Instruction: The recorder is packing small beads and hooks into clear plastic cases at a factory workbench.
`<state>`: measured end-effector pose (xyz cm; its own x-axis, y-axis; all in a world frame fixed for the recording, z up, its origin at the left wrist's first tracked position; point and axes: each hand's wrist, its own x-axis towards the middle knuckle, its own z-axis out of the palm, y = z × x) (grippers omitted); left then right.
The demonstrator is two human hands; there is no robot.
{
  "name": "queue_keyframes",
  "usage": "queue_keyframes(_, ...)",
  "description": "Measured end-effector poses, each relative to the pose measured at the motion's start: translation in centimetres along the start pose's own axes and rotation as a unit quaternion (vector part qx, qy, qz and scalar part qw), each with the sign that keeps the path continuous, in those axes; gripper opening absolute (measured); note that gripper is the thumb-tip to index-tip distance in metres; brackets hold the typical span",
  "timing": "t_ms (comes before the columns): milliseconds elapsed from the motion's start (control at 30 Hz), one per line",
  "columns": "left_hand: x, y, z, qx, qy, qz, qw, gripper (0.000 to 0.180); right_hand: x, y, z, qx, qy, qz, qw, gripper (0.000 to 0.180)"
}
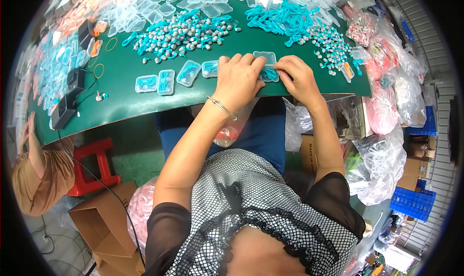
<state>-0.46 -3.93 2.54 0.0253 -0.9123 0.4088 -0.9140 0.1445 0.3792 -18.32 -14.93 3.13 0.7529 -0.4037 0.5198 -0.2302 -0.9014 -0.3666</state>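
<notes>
At the near edge of the green table, a small clear plastic case (264, 58) lies with its lid tipped back. A teal earphone cable (268, 74) is coiled in its lower half. My left hand (238, 78) is bent over the case's left side and grips it, its fingertips partly hidden. My right hand (298, 78) pinches at the right end of the coil; the exact contact is hard to see. Left of my hands stand closed cases with teal cables inside: one case (210, 69) beside my left hand, then another case (188, 73) and two more farther left.
Beyond my hands lie a heap of teal-and-silver earbuds (181, 36), bundled teal cables (280, 20) and loose earbuds (331, 44). Empty clear cases (140, 10) cover the far side. Black boxes (65, 109) with a cord stand left, near another person's arm (35, 145). A red stool (99, 167) is below.
</notes>
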Motion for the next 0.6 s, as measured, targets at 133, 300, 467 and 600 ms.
queue_keyframes(133,-0.2,-0.1,0.2,0.009,0.012,0.031,0.999,0.039,-0.2,0.1,0.1,0.001,0.02,0.012,1.0,0.018)
queue_keyframes(300,-0.3,-0.3,0.2,0.019,-0.001,0.034,0.999,0.036,-0.6,0.6,0.7,0.067,0.113,0.102,0.986,0.019)
queue_keyframes(467,-0.2,-0.2,0.1,0.019,-0.002,0.037,0.999,0.037,-1.6,5.0,0.4,-0.126,0.105,0.123,0.979,0.017)
queue_keyframes(600,0.1,-0.1,0.1,0.016,-0.007,0.016,1.0,0.049,1.5,2.6,0.4,-0.175,0.074,0.073,0.979,0.018)
